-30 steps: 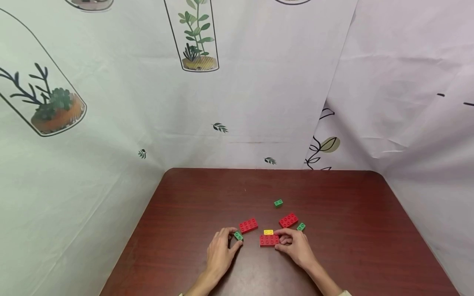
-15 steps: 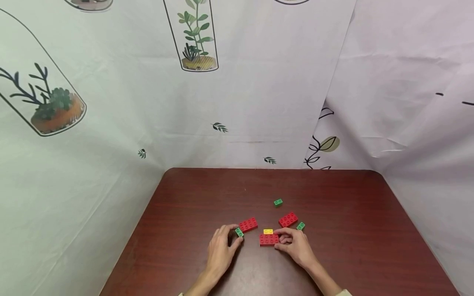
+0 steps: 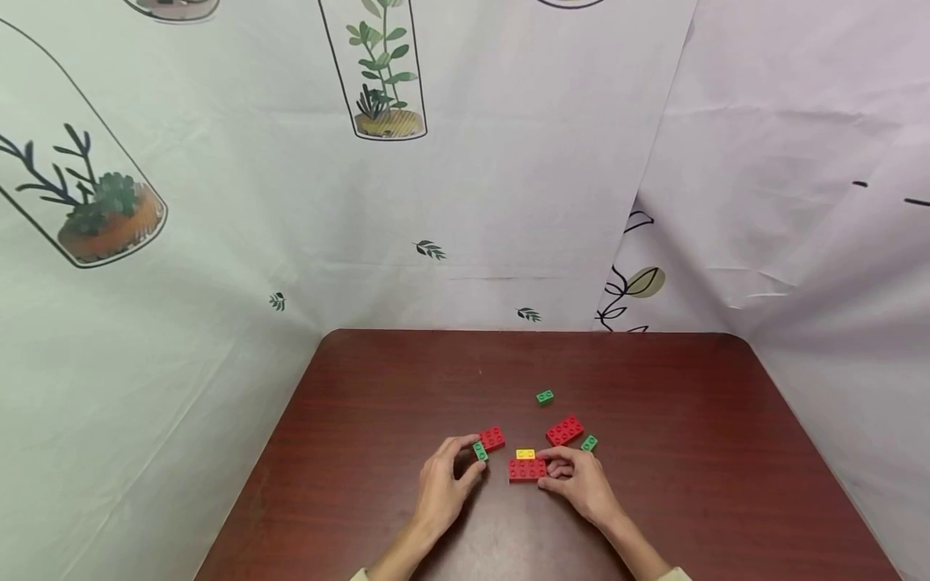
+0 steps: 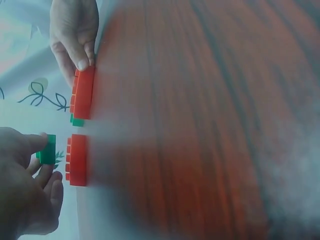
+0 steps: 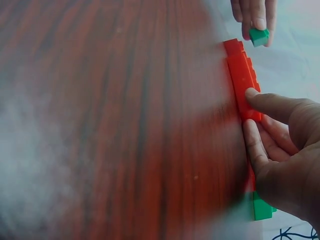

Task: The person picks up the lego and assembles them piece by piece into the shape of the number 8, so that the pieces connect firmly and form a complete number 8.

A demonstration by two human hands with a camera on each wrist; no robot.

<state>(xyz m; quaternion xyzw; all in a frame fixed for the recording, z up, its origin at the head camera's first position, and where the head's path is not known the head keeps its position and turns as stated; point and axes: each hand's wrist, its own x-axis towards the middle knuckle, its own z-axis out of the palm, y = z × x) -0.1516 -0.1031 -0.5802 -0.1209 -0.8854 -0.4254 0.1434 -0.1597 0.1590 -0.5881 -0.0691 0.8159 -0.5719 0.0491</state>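
Observation:
My left hand (image 3: 441,488) pinches a small green toy brick (image 3: 480,451) between thumb and finger. In the left wrist view, that green brick (image 4: 48,149) is raised off the table, apart from a red brick (image 4: 77,160). From the head, it partly covers the left red brick (image 3: 493,438), which lies beyond it. With thumb and fingers, my right hand (image 3: 584,484) grips the right end of a front red brick (image 3: 526,471), which rests on the table. A yellow brick (image 3: 525,454) sits right behind this red one; whether they are joined I cannot tell.
A third red brick (image 3: 564,431) lies behind the right hand, with a green brick (image 3: 589,443) close to its right. Farther back is another green brick (image 3: 545,397). The brown table (image 3: 407,379) meets a plant-printed cloth (image 3: 479,202) at its far edge.
My left hand has carried the green brick to the right and slightly away, now in front of the left red brick's near end. The right hand keeps its grip on the front red brick.

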